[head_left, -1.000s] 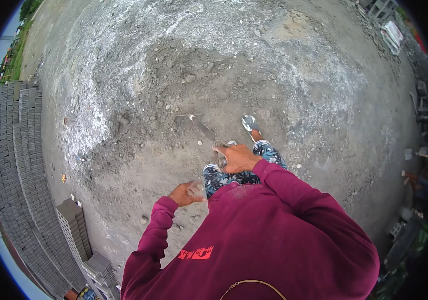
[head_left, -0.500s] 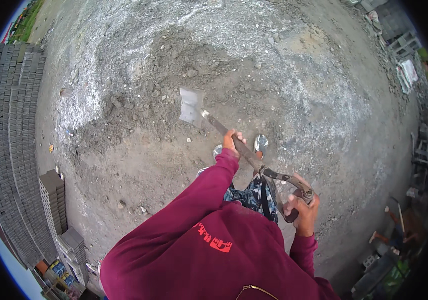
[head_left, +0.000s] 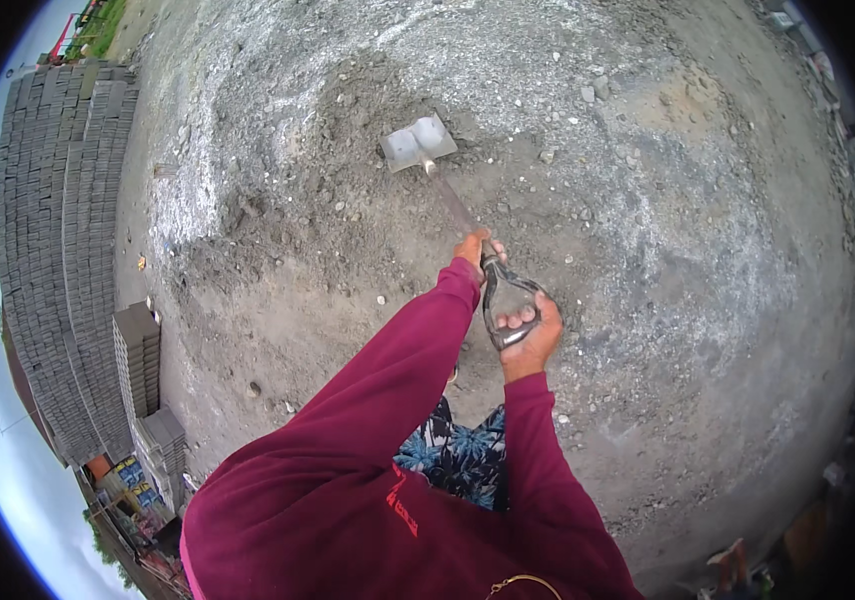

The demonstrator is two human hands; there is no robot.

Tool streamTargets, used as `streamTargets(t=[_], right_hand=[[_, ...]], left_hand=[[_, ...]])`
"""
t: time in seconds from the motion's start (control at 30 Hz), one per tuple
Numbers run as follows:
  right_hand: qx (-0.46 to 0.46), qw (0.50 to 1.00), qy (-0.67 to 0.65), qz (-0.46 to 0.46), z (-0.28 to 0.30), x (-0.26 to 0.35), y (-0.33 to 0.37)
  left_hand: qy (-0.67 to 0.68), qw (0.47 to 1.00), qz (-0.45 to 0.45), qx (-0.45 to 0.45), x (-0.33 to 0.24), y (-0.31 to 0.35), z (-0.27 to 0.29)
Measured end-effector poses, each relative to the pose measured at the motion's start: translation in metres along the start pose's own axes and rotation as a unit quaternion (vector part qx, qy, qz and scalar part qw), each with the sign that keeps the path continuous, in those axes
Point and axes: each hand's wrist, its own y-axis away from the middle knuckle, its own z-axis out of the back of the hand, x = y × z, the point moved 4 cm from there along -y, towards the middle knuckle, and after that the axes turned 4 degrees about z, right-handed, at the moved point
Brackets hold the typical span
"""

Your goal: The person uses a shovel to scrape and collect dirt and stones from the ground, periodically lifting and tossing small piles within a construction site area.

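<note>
A shovel [head_left: 453, 200] with a D-shaped handle stretches out ahead of me. Its pale metal blade [head_left: 420, 143] rests at or just over a patch of loose dark grey soil [head_left: 358, 100]; I cannot tell whether it touches. No load of soil shows on the blade. My left hand [head_left: 478, 250] is wrapped round the lower end of the handle, where it joins the shaft. Closed on the D-grip's crossbar, my right hand [head_left: 531, 335] sits nearer to me and to the right.
Tall stacks of grey paving blocks [head_left: 58, 250] stand along the left, with a smaller stack [head_left: 138, 350] nearer. Rubble and pale powder streak the ground [head_left: 668, 300]. A few larger stones [head_left: 598, 88] lie at the far right. Part of another person [head_left: 733, 565] shows at the lower right.
The shovel has moved forward, its blade now farther away and turned. My right hand has come forward and left, and the gap between my hands along the shovel has shrunk.
</note>
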Motion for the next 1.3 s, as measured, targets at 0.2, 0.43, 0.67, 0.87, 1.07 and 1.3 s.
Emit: streamTargets(t=[0.2, 0.43, 0.67, 0.87, 1.07, 1.3], right_hand=[[0.059, 0.997, 0.017, -0.041, -0.07, 0.0, 0.01], [0.096, 0.993, 0.041, 0.049, -0.138, 0.042, 0.001], [0.165, 0.981, 0.077, 0.062, -0.185, 0.059, -0.05], [0.146, 0.987, 0.054, 0.047, -0.186, 0.029, -0.044], [0.134, 0.99, 0.02, 0.038, -0.166, 0.042, -0.042], [0.06, 0.997, 0.016, 0.035, -0.156, 0.002, -0.052]], left_hand=[[0.067, 0.995, 0.008, 0.068, -0.045, -0.028, -0.003], [0.086, 0.993, 0.086, 0.002, -0.066, 0.005, -0.068], [0.047, 0.992, -0.098, 0.06, -0.12, -0.056, -0.115], [0.048, 0.999, 0.025, -0.003, -0.127, -0.041, -0.084], [0.008, 0.993, 0.031, -0.11, -0.112, -0.02, -0.09], [-0.227, 0.955, -0.185, 0.037, -0.078, -0.093, -0.015]])
